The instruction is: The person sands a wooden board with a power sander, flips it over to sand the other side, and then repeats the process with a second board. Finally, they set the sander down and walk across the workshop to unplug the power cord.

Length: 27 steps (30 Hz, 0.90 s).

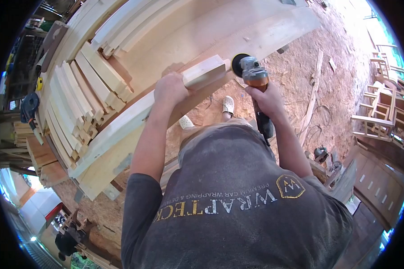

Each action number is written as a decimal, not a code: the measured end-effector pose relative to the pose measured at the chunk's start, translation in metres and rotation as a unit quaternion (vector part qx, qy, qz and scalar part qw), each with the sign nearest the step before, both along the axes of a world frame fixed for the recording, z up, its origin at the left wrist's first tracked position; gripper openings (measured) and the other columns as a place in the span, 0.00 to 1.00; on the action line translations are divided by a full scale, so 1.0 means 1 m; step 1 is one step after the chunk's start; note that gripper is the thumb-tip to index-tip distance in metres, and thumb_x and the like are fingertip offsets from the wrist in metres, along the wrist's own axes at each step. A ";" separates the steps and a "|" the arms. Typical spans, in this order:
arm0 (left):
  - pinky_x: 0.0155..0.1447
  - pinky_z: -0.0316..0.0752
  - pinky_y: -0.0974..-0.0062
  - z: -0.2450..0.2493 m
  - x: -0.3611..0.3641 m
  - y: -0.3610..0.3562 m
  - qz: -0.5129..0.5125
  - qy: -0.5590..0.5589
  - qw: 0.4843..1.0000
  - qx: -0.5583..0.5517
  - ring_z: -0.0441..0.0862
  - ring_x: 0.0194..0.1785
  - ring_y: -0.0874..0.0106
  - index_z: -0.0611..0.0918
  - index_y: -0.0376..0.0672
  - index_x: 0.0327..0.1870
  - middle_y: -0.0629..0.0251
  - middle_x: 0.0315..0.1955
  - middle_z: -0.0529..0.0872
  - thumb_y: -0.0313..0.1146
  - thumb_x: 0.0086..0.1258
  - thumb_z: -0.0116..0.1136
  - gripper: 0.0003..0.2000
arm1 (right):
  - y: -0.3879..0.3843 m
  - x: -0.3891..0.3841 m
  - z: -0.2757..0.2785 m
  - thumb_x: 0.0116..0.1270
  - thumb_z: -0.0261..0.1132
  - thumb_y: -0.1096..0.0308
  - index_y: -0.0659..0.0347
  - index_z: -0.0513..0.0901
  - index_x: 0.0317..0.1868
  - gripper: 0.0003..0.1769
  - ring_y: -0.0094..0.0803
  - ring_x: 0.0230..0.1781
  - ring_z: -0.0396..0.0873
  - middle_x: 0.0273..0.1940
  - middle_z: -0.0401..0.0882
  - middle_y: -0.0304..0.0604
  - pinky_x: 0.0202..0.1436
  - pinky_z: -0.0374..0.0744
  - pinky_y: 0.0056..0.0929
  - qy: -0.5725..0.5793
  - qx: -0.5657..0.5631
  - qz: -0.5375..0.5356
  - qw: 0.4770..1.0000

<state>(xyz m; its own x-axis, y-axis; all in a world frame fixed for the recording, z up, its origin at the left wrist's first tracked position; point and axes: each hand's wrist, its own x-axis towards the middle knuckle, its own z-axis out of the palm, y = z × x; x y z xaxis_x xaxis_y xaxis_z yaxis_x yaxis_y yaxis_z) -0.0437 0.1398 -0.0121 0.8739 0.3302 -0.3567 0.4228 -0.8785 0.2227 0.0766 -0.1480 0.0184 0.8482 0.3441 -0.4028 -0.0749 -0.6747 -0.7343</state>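
Note:
My left hand (pixel 171 89) is wrapped round a pale wooden piece (pixel 204 71) lying along the edge of the workbench (pixel 220 27). In my right hand (pixel 269 98) is an angle grinder (pixel 256 74), gripped by its orange and black body. Its round dark disc (pixel 240 65) faces the far end of the wooden piece, right at the wood's tip. Beneath my left hand, a long pale board (pixel 116 134) runs along the bench's near side.
Stacks of cut wooden strips (pixel 72 98) lie on the bench at left, near a blue tool (pixel 30 105) and a yellow tape measure (pixel 39 83). Wooden frames (pixel 381 107) are piled at right. Sawdust and scraps cover the floor (pixel 296 80). A person (pixel 69 240) is at lower left.

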 end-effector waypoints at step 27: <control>0.44 0.80 0.66 -0.023 0.028 -0.170 0.117 -0.053 0.808 -0.575 0.88 0.38 0.65 0.88 0.33 0.43 0.58 0.33 0.90 0.67 0.61 0.70 0.35 | -0.017 0.062 -0.031 0.69 0.68 0.49 0.59 0.79 0.54 0.24 0.40 0.39 0.84 0.41 0.83 0.45 0.45 0.86 0.42 0.217 0.507 -0.167 0.817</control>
